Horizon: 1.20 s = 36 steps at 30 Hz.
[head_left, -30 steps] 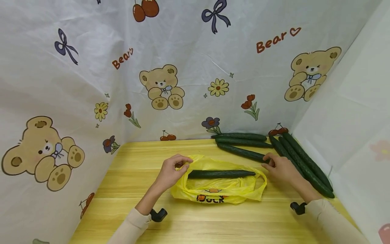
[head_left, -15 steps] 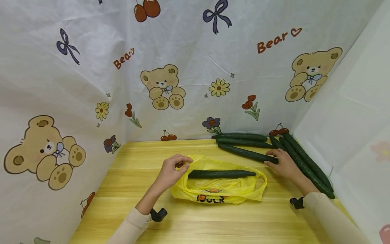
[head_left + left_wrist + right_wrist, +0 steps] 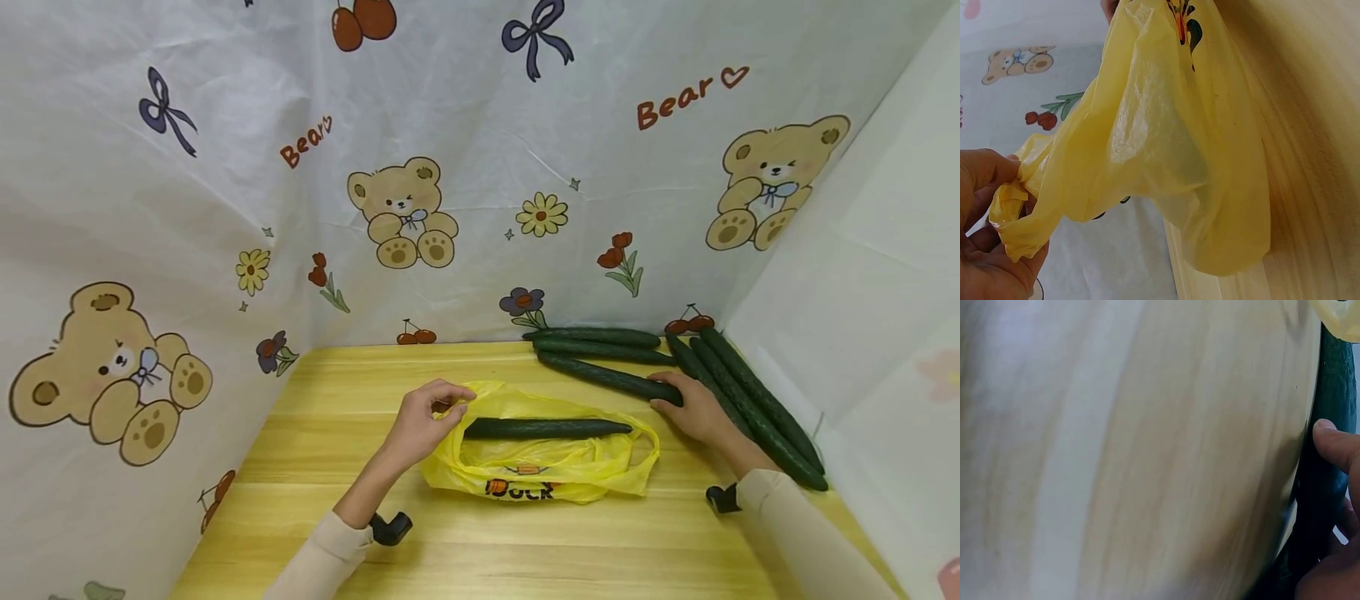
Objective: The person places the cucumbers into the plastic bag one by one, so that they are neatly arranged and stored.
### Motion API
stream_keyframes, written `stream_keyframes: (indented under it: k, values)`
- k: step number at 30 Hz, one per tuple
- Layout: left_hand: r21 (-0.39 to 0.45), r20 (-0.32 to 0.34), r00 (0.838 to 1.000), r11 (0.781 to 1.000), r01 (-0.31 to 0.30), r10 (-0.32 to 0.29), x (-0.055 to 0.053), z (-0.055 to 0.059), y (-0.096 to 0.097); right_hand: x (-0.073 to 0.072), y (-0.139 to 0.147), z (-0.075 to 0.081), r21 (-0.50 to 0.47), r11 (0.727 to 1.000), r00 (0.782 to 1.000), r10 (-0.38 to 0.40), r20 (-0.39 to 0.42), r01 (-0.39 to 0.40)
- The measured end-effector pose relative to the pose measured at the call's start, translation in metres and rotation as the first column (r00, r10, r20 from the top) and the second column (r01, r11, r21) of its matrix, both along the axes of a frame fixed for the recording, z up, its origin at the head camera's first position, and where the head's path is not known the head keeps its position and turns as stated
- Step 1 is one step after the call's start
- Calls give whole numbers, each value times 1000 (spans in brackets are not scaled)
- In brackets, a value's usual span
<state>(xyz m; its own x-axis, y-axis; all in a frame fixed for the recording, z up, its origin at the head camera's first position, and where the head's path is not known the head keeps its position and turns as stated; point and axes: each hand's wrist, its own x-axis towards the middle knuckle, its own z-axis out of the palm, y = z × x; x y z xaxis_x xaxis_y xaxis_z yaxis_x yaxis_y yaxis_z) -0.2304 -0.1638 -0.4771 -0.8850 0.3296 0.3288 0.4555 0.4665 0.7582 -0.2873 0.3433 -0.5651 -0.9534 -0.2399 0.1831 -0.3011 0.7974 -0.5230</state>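
My left hand pinches the left end of a yellow plastic bag and keeps its mouth spread. One dark green cucumber lies inside, its left end hidden by the bag. In the left wrist view, fingers grip the bunched yellow plastic of the bag. My right hand holds the right end of another cucumber, behind the bag on the table. The right wrist view has the thumb against that cucumber, with fingers curled round its far side.
Two more cucumbers lie along the back edge of the wooden table. Several others lie slanted at the right, beside the white side wall. A bear-print sheet hangs behind the table.
My right hand has come slightly in over the cucumber's right end, and its fingers have closed round it. The left hand and the bag stay in place.
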Motion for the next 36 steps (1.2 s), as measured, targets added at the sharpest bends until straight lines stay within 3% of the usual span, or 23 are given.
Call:
stream_keyframes:
  k: [16, 25, 36]
  values:
    - [6, 0, 1000, 1000, -13, 13, 0, -5, 1, 5, -2, 5, 20, 1000, 1000, -14, -1, 14]
    - [11, -14, 1000, 1000, -12, 12, 1, -4, 1, 8, -4, 6, 3, 1000, 997, -26, -66, 26]
    - [3, -8, 1000, 1000, -11, 11, 0, -2, 1, 18, 0, 14, -117, 992, 998, -45, 50, 51]
